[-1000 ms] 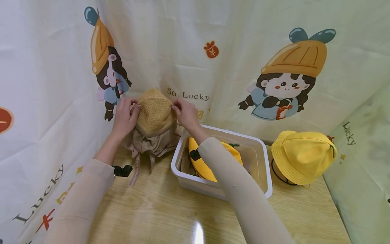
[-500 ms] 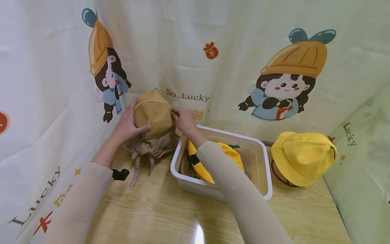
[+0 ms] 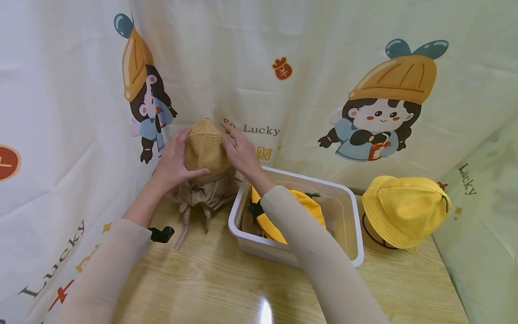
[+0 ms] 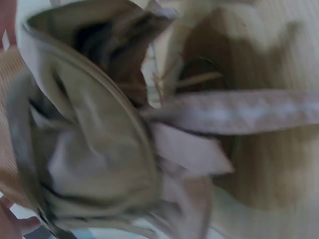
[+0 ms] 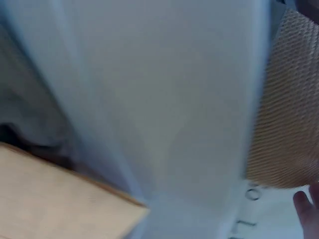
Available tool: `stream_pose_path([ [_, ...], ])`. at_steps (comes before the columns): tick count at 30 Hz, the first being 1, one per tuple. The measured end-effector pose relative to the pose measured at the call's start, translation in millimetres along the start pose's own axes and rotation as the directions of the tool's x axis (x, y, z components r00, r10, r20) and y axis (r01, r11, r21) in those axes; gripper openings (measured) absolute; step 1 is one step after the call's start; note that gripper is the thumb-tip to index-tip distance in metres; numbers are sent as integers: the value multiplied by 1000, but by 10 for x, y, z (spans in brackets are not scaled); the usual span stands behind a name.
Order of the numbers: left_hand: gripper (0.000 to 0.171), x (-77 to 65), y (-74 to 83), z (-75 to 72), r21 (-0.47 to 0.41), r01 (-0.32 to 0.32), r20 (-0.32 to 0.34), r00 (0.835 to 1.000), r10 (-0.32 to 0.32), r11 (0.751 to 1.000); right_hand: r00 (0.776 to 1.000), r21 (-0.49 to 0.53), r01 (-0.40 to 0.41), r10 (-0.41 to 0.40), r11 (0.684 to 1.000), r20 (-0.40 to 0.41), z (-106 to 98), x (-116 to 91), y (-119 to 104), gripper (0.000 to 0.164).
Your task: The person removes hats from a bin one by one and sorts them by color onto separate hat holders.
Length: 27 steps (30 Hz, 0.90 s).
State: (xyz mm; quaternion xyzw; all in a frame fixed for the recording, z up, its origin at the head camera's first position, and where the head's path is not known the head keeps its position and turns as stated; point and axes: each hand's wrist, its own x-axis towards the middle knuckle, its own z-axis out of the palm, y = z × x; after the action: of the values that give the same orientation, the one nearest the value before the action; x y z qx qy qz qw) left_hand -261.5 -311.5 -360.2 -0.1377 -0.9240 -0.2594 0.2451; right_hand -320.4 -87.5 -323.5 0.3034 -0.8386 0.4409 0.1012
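Note:
A tan woven straw hat (image 3: 204, 150) sits on top of a taupe cloth hat (image 3: 204, 191) with hanging ties, at the back left in the head view. My left hand (image 3: 171, 159) rests along the straw hat's left side, its thumb stretched across the lower front. At the right side my right hand (image 3: 243, 150) is held with fingers extended, close to or touching the weave. The blurred left wrist view shows the folded brim of the cloth hat (image 4: 99, 134) from below. Part of the straw hat (image 5: 289, 114) also appears in the right wrist view.
A white plastic bin (image 3: 352, 211) holding a yellow cloth item (image 3: 309, 204) stands under my right forearm. To its right, a yellow bucket hat (image 3: 406, 207) sits on a stand with a dark wire base. Printed curtains (image 3: 226, 54) enclose the wooden table (image 3: 202, 279).
My left hand has gone from pinching the straw hat's edge to lying flat along its side. The right fingers have let go of the edge and straightened.

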Motion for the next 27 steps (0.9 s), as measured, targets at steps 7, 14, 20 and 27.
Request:
stream_pose_path([
  [7, 133, 160, 100, 33, 73, -47, 37, 998, 45, 996, 965, -239, 160, -101, 958, 240, 57, 176, -235, 61],
  [14, 131, 190, 18, 38, 34, 63, 79, 995, -65, 997, 953, -364, 151, -38, 919, 301, 105, 237, -295, 64],
  [20, 126, 203, -38, 62, -7, 108, 97, 990, -107, 994, 942, -445, 152, 6, 883, 335, 182, 306, -293, 64],
  [27, 121, 125, -134, 175, -50, 113, 54, 992, -111, 992, 935, -467, 171, 6, 867, 353, 273, 294, -175, 64],
])
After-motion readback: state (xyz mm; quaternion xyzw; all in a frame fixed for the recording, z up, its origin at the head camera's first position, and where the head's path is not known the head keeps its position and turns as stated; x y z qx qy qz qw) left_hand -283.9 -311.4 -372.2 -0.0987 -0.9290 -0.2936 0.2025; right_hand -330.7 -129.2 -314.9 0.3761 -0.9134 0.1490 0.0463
